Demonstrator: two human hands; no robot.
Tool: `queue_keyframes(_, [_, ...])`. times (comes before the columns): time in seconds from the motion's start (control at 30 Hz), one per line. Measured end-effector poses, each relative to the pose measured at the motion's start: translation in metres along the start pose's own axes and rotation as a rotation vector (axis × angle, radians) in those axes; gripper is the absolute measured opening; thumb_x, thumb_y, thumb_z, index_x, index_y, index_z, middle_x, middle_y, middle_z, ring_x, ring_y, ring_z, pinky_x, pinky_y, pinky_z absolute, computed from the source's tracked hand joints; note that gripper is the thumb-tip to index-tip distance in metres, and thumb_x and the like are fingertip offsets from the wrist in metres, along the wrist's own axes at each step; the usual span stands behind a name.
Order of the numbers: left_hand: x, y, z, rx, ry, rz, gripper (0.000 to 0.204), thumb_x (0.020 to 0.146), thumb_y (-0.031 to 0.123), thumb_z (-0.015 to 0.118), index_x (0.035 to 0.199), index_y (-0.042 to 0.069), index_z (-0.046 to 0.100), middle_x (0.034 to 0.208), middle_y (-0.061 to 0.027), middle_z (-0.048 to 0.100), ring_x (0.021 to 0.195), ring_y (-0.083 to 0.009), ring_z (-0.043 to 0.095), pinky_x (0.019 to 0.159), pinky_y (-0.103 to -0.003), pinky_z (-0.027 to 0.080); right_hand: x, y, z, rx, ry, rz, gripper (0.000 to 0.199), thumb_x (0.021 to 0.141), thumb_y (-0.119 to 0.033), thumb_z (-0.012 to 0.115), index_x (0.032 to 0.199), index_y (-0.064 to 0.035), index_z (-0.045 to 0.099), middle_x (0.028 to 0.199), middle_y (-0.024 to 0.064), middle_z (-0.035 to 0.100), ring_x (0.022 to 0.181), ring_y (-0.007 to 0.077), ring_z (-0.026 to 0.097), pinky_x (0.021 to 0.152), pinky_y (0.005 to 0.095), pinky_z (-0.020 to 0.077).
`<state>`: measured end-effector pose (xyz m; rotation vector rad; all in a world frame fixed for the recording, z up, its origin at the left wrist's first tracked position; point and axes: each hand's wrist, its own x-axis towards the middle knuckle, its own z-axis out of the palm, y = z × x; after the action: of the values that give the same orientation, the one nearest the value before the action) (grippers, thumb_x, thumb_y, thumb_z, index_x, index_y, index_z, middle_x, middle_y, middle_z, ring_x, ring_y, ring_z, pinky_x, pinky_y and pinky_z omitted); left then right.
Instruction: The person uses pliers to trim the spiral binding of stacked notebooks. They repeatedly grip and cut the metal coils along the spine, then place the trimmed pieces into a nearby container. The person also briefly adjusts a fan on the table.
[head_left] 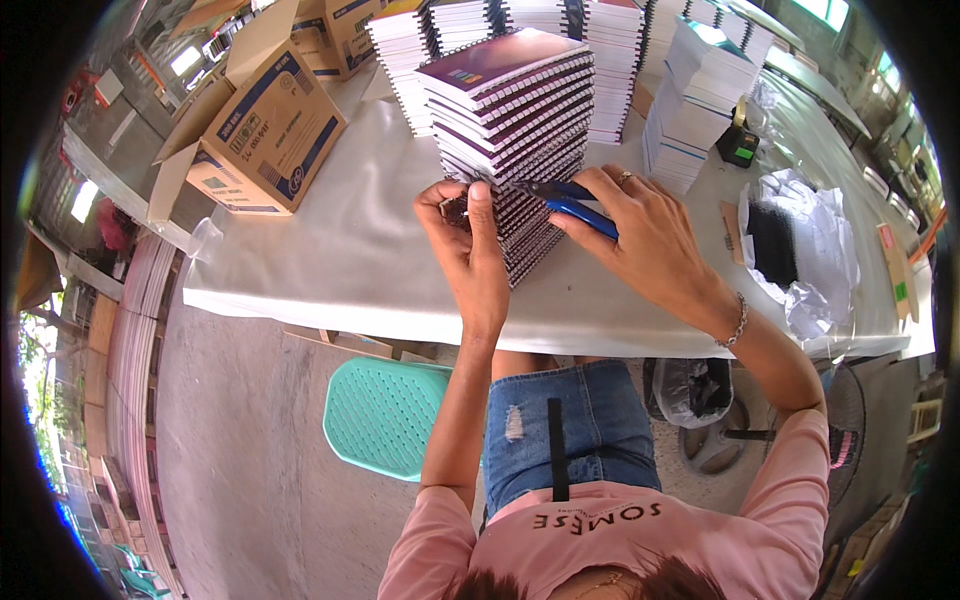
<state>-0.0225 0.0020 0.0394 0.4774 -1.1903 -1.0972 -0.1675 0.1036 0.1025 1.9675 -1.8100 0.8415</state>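
Observation:
In front of me stands a tall stack of spiral-bound notebooks [505, 115], with purple covers and dark coils along the edge facing me. My right hand [650, 230] is closed round blue-handled pliers [582, 216]. Their dark jaws point left, at the coil edge about halfway up the stack. My left hand [472, 245] is at the stack's near corner, thumb up and fingers curled in a pinch. Something small and dark shows between its fingers, too small to name. The jaws' tips lie close to the left thumb; whether they grip a coil cannot be told.
More notebook stacks [402, 75] and a stack of white-edged books [690, 105] stand behind. An open cardboard box [262, 135] is at left. Crumpled white wrapping [825, 250] and a black tape measure [738, 143] lie right. Below the table's edge is a green stool [385, 415].

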Motion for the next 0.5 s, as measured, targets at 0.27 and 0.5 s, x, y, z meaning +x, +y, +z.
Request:
queue_keyframes(0.27, [-0.001,0.0,0.0,-0.039,0.005,0.002,0.022,0.105,0.02,0.059,0.116,0.006,0.046,0.11,-0.0035,0.047,0.096,-0.0104,0.045,0.09,-0.026,0.038,0.001,0.0,0.008,-0.012,-0.001,-0.029,0.047,0.092,-0.045,0.069,0.116,-0.005,0.063,0.111,0.0205,0.066,0.1,0.0359,0.066,0.088,0.0493,0.0507])
queue_keyframes(0.5, [-0.001,0.0,-0.006,0.133,-0.059,0.005,0.022,0.106,0.019,0.055,0.12,0.003,0.052,0.11,-0.0016,0.047,0.094,-0.0094,0.046,0.087,-0.025,0.039,0.003,-0.002,0.013,0.02,-0.071,0.002,0.04,0.094,-0.044,0.068,0.106,-0.006,0.063,0.09,0.0161,0.071,0.076,0.0331,0.072,0.067,0.0446,0.0571])
